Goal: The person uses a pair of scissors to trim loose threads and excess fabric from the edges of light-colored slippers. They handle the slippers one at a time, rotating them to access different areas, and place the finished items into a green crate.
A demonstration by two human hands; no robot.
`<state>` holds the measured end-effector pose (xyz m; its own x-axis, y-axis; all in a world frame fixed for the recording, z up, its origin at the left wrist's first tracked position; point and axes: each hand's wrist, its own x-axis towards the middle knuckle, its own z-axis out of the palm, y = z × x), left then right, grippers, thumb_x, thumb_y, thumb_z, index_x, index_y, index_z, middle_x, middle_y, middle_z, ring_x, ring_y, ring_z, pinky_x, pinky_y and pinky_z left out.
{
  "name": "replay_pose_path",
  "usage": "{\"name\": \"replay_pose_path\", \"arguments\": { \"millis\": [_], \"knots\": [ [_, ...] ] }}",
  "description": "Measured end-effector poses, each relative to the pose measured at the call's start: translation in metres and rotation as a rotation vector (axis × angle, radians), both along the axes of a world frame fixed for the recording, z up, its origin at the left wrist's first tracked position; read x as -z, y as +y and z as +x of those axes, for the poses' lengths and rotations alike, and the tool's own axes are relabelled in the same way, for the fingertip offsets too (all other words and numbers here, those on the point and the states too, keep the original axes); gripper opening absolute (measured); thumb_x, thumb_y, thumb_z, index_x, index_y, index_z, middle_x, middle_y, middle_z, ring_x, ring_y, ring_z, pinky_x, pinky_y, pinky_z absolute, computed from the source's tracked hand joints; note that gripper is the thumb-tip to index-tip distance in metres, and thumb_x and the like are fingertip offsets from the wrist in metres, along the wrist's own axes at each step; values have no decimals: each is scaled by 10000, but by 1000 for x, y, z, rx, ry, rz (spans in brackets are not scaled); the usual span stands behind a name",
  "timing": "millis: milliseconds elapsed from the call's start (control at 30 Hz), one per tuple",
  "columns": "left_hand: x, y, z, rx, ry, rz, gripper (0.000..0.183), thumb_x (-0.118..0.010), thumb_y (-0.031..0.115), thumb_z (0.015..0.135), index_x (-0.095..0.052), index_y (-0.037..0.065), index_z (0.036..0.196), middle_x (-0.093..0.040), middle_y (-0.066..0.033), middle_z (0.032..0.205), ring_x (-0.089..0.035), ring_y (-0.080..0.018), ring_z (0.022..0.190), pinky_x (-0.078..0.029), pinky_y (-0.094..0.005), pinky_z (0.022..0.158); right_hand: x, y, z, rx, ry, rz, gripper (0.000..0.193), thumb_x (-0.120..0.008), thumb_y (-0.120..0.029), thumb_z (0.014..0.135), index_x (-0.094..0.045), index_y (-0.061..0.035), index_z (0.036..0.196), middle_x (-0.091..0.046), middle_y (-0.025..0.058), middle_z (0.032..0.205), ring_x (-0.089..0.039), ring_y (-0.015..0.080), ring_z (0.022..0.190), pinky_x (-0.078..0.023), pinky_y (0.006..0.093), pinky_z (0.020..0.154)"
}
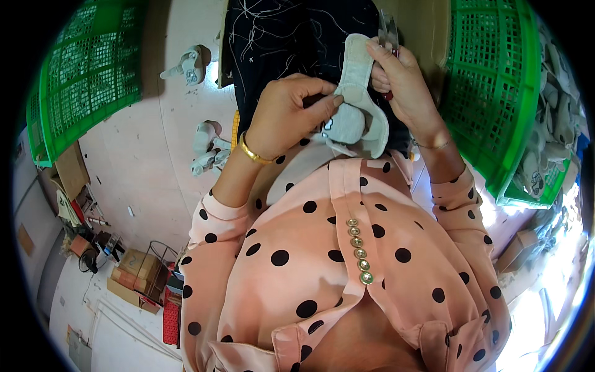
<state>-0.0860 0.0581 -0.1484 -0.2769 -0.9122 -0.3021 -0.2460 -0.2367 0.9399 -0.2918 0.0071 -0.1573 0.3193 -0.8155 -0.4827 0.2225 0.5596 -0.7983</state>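
Observation:
A pale grey fabric shoe upper (354, 65), small and curved with stitched edges, is held up over my lap. My left hand (291, 115) pinches it near its middle between thumb and fingers. A dark printed mark shows on it beside those fingers. My right hand (400, 77) is closed around a small pair of scissors (388, 34), the metal blades pointing away from me and a bit of red handle showing under the fingers. The right thumb touches the upper's far end. Beneath lies dark cloth (282, 46) strewn with loose pale thread ends.
Green plastic baskets stand at the left (93, 80) and right (489, 93). Several similar grey pieces (548, 118) fill a container beyond the right one. More grey pieces (207, 146) lie on the pale floor at left. Cardboard boxes (136, 273) sit farther back.

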Motion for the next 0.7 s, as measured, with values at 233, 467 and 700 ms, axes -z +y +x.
{"name": "replay_pose_path", "arguments": {
  "millis": [233, 467, 700],
  "knots": [
    [-11, 25, 6, -198, 110, 171, 225, -751, 182, 820, -749, -1, 952, -659, -78, 740, -587, -76, 601, -448, -218, 540, -9, 17, -11, -184, 939, -1014, 344, -702, -431, 845, -580, -111, 870, -534, 43, 591, -565, 206, 533, -438, 310, 490],
    [-17, 30, 4, -224, 125, 232, 190, -744, 148, 833, -746, -17, 926, -642, -58, 706, -564, -52, 541, -415, -190, 487, -40, 32, -9, -548, 1268, -1312, 445, -726, -478, 773, -466, -134, 663, -458, 32, 531, -533, 203, 497, -423, 322, 454],
    [-23, 35, 2, -254, 125, 209, 169, -743, 129, 835, -748, -14, 924, -627, -46, 694, -554, -44, 517, -407, -186, 476, -31, 30, -4, -524, 1300, -1446, 462, -690, -528, 780, -462, -147, 650, -441, 4, 517, -524, 167, 492, -414, 294, 453]
  ]
}}
